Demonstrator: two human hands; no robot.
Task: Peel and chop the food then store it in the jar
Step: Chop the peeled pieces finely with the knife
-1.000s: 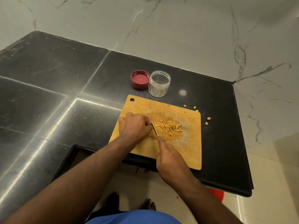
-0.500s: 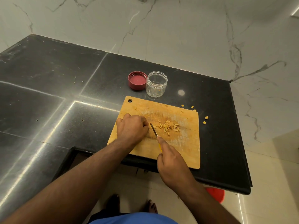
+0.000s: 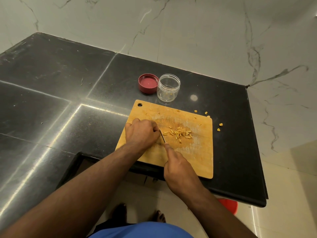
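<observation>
A small heap of chopped yellow pieces lies at the centre of the wooden cutting board, just right of the knife blade. The right hand is wrapped round the knife's handle, which it hides completely, with the forefinger stretched along the blade's back. The left hand sits curled on the board touching the blade's left side; whatever it holds under the fingers cannot be made out. Above the board stands the clear jar, open, a few bits inside, its red lid touching it on the left. Stray pieces dot the black counter at the board's upper right.
</observation>
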